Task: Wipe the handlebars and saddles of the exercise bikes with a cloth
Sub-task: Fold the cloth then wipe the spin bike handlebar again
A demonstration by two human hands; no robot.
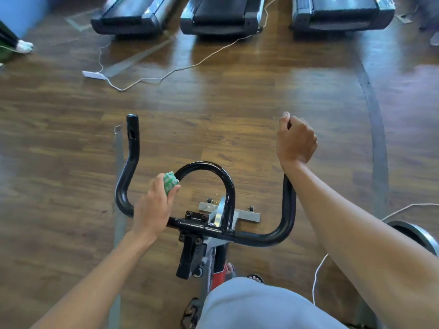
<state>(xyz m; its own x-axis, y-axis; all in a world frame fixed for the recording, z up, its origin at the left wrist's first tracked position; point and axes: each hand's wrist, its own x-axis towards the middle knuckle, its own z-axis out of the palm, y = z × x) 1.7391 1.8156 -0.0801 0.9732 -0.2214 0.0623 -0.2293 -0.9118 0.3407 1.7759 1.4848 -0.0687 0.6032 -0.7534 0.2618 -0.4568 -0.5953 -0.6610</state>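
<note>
The left hand (152, 207) pinches a bunched green-and-white cloth (170, 182) against the black curved metal handlebar (228, 186), on its centre loop. The right hand (295, 140) is curled round the handlebar's right upright end, well apart from the left.

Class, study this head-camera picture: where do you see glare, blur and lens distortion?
Head view: pale glare streaks lie on the wooden floor below the treadmills, which look soft and blurred; the wide lens bends the dark floor strip at right into a curve; the handlebar, green cloth and both hands look fairly sharp.
</note>
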